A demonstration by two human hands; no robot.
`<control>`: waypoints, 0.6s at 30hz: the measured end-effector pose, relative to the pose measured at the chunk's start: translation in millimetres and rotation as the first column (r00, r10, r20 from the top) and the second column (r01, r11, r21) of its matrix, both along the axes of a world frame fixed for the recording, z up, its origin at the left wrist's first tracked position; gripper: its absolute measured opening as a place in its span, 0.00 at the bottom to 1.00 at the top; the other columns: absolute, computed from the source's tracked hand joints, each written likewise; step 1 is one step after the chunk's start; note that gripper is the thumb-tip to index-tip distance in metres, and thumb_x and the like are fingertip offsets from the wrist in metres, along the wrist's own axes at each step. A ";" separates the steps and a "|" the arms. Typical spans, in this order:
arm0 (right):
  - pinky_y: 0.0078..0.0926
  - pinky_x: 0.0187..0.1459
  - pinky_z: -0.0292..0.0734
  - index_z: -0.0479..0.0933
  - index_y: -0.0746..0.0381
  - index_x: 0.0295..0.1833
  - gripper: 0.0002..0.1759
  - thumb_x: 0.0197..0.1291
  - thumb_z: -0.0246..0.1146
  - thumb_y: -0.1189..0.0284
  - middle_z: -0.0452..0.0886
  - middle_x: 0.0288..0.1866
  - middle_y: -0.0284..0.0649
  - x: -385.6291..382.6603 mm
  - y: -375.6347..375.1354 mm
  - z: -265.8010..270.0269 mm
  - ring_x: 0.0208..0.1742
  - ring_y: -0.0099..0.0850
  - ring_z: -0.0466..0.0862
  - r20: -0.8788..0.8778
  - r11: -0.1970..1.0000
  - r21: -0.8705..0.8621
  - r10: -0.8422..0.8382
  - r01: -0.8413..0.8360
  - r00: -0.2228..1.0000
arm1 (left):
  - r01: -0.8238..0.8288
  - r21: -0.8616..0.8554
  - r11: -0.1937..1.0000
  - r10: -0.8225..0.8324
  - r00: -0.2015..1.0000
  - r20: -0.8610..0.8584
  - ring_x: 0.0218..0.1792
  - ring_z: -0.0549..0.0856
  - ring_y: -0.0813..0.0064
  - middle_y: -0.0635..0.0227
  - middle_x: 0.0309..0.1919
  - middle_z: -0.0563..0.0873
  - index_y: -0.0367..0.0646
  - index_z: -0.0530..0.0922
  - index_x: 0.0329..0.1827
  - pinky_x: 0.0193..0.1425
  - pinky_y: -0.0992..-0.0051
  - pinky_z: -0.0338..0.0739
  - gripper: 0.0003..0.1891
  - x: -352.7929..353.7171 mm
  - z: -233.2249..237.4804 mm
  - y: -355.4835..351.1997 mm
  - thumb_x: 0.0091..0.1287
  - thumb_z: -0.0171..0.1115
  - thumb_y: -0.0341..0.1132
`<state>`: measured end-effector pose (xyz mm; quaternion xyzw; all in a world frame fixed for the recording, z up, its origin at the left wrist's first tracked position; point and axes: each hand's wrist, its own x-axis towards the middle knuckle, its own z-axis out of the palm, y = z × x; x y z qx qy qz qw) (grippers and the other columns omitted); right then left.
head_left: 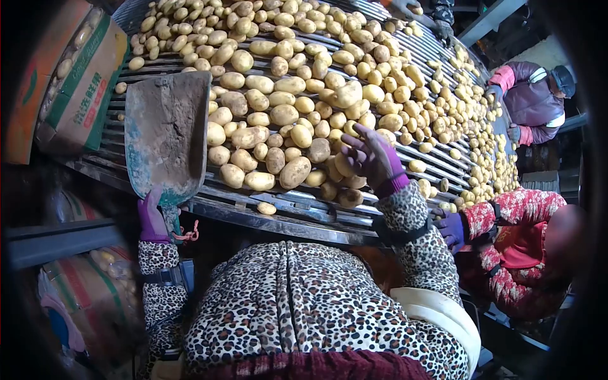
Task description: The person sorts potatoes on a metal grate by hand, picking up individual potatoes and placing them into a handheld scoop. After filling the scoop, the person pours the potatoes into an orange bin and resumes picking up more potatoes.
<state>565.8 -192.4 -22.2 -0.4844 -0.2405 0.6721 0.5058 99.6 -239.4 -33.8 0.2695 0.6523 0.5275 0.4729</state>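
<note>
Many yellow-brown potatoes [284, 114] lie spread over a slatted metal conveyor [304, 214]. At the left, my left hand [154, 218], in a purple glove, is closed round the handle of a wide, dirt-coated scoop [166, 130]. The scoop lies on the conveyor beside the potatoes, its open end pointing away from me. My right hand [373, 158], also gloved in purple, is over the potatoes near the conveyor's front edge, with its fingers spread. Part of a potato shows beside that palm, and whether they touch is unclear.
A printed cardboard box [95, 82] holding bagged potatoes stands at the far left. One co-worker in a red patterned jacket [525, 253] is at the right, another in a purple vest [529, 95] beyond. More gloved hands reach in at the top right. A metal bar [60, 242] crosses the lower left.
</note>
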 end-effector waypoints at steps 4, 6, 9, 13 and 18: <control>0.20 0.37 0.82 0.75 0.62 0.61 0.19 0.68 0.62 0.66 0.83 0.46 0.37 37.1 -29.7 -9.7 0.33 0.20 0.80 0.384 0.994 -0.082 0.104 -0.078 0.918 | -0.002 0.026 1.000 0.001 1.000 0.027 0.30 0.85 0.73 0.65 0.40 0.86 0.42 0.77 0.57 0.24 0.75 0.79 0.23 -2.1 -5.1 0.7 0.65 0.62 0.48; 0.24 0.42 0.83 0.77 0.63 0.59 0.17 0.68 0.61 0.69 0.84 0.46 0.38 68.5 -32.5 -19.0 0.38 0.22 0.83 0.405 0.992 -0.089 0.116 -0.087 0.907 | 0.004 0.025 1.000 -0.005 1.000 0.023 0.30 0.85 0.73 0.65 0.40 0.86 0.41 0.77 0.57 0.24 0.75 0.79 0.23 -2.2 -5.5 -0.3 0.65 0.62 0.48; 0.24 0.53 0.80 0.78 0.62 0.58 0.17 0.65 0.64 0.71 0.84 0.51 0.39 73.3 -33.6 -21.7 0.50 0.28 0.84 0.624 0.985 0.109 0.036 -0.132 0.781 | -0.019 -0.003 1.000 0.019 1.000 0.004 0.30 0.85 0.74 0.65 0.40 0.86 0.42 0.78 0.57 0.23 0.74 0.79 0.23 -11.5 -16.5 1.6 0.65 0.62 0.48; 0.41 0.61 0.74 0.73 0.52 0.65 0.33 0.52 0.72 0.64 0.76 0.62 0.43 -3.7 -42.0 4.7 0.63 0.43 0.76 0.980 0.726 0.194 -0.179 -0.659 0.091 | 0.018 0.005 1.000 -0.018 1.000 0.005 0.31 0.85 0.73 0.65 0.41 0.86 0.42 0.78 0.57 0.23 0.74 0.79 0.23 -18.2 -22.5 3.4 0.65 0.62 0.48; 0.48 0.64 0.68 0.71 0.45 0.66 0.37 0.49 0.72 0.55 0.71 0.68 0.39 22.3 -34.5 -24.2 0.68 0.46 0.70 0.941 0.723 -0.044 -0.201 -0.689 -0.272 | 0.041 0.009 0.999 -0.041 0.999 -0.005 0.31 0.86 0.73 0.65 0.41 0.86 0.42 0.79 0.56 0.23 0.73 0.79 0.21 -2.8 -3.9 3.5 0.66 0.61 0.47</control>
